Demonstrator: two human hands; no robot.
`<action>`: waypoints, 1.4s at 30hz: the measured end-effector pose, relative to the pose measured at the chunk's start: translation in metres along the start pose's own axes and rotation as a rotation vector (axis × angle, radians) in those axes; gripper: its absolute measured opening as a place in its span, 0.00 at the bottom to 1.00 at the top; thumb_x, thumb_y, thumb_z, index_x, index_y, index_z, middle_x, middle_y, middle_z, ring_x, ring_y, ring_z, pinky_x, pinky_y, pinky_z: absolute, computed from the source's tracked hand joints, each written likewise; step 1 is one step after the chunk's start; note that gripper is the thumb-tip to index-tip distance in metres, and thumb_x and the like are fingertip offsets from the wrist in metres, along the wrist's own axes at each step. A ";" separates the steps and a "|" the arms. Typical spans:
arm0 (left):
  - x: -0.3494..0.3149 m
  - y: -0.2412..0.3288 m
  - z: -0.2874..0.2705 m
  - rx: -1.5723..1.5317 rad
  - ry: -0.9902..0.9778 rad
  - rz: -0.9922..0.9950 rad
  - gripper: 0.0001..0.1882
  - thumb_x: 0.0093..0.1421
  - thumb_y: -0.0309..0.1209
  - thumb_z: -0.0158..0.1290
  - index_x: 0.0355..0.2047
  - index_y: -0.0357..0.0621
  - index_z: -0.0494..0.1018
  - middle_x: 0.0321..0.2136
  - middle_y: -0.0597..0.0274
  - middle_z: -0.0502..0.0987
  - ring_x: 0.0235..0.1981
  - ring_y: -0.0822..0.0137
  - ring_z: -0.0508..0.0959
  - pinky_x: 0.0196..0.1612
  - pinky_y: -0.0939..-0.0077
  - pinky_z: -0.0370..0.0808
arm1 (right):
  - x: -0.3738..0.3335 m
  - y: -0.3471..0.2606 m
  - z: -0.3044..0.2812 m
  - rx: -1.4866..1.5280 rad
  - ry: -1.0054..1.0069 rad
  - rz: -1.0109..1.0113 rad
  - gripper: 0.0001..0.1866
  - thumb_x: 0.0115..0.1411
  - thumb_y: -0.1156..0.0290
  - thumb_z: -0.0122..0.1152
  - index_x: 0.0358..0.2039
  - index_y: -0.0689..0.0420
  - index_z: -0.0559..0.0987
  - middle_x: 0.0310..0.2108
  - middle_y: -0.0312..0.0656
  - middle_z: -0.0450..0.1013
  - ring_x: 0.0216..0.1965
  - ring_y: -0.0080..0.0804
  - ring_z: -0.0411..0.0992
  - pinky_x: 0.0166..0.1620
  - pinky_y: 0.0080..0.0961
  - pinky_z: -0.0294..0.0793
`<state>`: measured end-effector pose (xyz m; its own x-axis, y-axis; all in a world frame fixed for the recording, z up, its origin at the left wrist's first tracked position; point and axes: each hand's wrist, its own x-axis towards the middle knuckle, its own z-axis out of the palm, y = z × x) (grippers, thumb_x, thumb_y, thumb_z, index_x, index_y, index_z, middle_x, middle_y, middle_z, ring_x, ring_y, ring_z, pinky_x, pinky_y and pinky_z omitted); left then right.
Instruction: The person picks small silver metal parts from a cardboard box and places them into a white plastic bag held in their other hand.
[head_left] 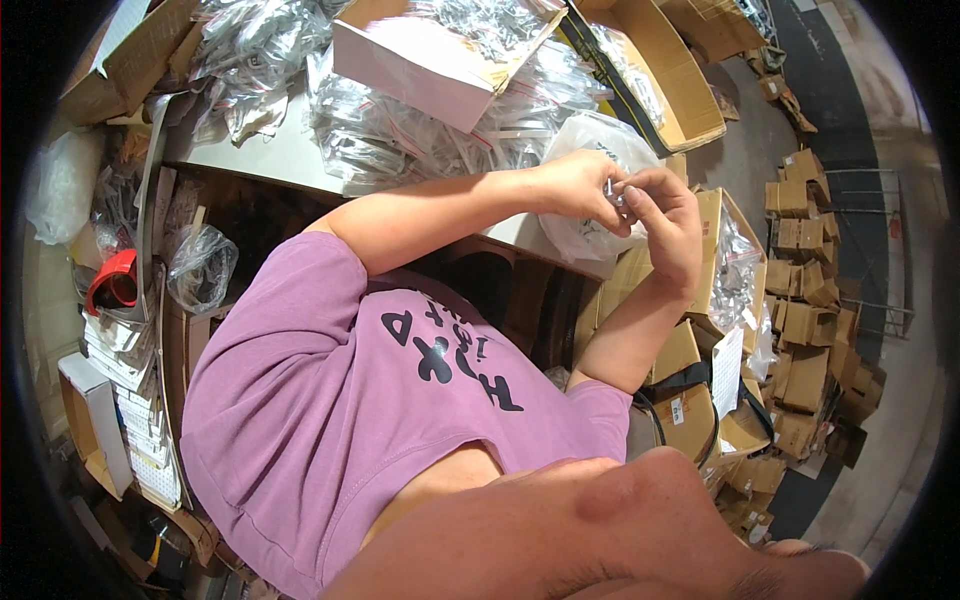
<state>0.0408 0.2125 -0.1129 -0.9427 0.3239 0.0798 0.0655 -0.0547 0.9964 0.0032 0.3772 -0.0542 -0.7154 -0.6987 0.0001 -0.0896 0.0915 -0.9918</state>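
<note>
My left hand (582, 192) reaches in from the left, its fingers closed in a pinch. Facing it, my right hand (668, 222) is bent inward with thumb and fingers closed. Between the fingertips of both hands is a small shiny, silvery piece (617, 194), too small and covered to name. Just behind and below the hands, a translucent white plastic bag (570, 238) rests at the table's edge. Many clear bags of silvery parts (390, 140) are heaped on the white table (255, 152) beyond my left forearm.
An open white-sided box (410, 80) stands on the heap, with a long cardboard box (690, 95) at its right. By my right arm, another carton (712, 250) holds bagged parts. Stacked cartons (800, 300) line the floor farther right. A red round object (115, 282) sits on the left shelving.
</note>
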 end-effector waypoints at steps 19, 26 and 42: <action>-0.003 0.001 -0.004 -0.068 -0.070 0.057 0.14 0.44 0.31 0.66 0.29 0.36 0.78 0.24 0.65 0.77 0.28 0.77 0.74 0.35 0.80 0.71 | -0.001 -0.004 0.009 -0.175 0.004 -0.125 0.08 0.57 0.75 0.58 0.36 0.64 0.77 0.31 0.38 0.72 0.31 0.21 0.70 0.35 0.18 0.70; -0.004 0.003 -0.005 -0.068 -0.055 -0.012 0.14 0.44 0.31 0.66 0.28 0.35 0.77 0.25 0.65 0.77 0.29 0.76 0.73 0.36 0.81 0.70 | 0.003 -0.006 0.012 -0.715 0.059 -0.396 0.08 0.54 0.71 0.60 0.29 0.63 0.79 0.32 0.44 0.70 0.33 0.29 0.70 0.35 0.23 0.69; -0.014 -0.015 -0.017 -0.013 -0.080 0.152 0.17 0.51 0.38 0.62 0.19 0.41 0.69 0.20 0.71 0.72 0.26 0.80 0.68 0.31 0.83 0.65 | 0.019 0.016 0.021 -1.111 -0.028 0.061 0.09 0.45 0.69 0.58 0.26 0.60 0.77 0.28 0.54 0.74 0.33 0.52 0.73 0.36 0.40 0.71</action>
<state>0.0476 0.1925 -0.1294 -0.8931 0.3852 0.2325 0.2011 -0.1205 0.9721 0.0024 0.3502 -0.0727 -0.7252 -0.6857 -0.0619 -0.6352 0.7010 -0.3243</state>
